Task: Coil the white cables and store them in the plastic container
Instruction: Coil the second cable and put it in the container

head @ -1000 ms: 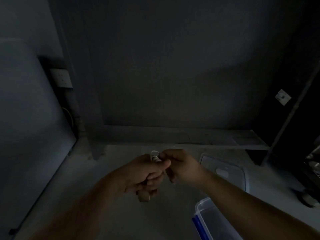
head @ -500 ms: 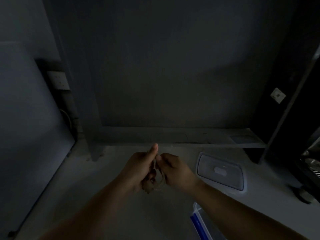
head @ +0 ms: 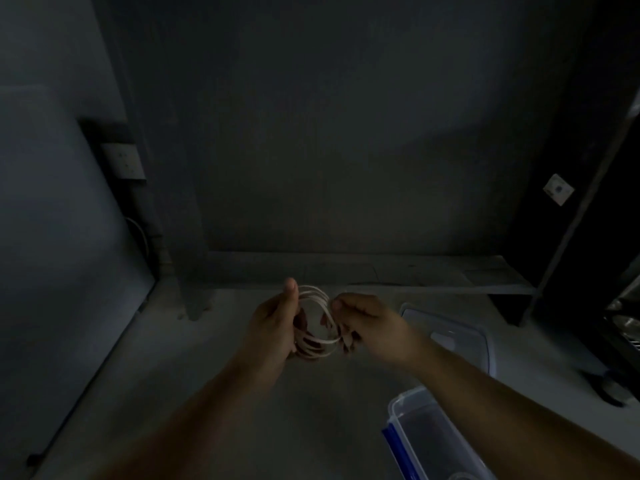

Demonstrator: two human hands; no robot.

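A white cable (head: 317, 342), wound into a coil of several loops, hangs between both hands above the grey counter. My left hand (head: 273, 327) grips the coil's left side with its thumb raised. My right hand (head: 367, 323) pinches the right side of the loops. The clear plastic container (head: 420, 441), with a blue clip on its rim, stands open at the lower right, partly behind my right forearm. Its lid (head: 457, 336) lies flat further back on the right.
The scene is dim. A low ledge (head: 381, 271) runs along the back wall. A wall socket (head: 124, 161) sits at the left and a small white plate (head: 557, 189) at the right. Dark metal objects (head: 623, 327) stand at the right edge.
The hands have moved apart and the coil now shows as open loops between them; before it was bunched and mostly hidden in my closed fingers.
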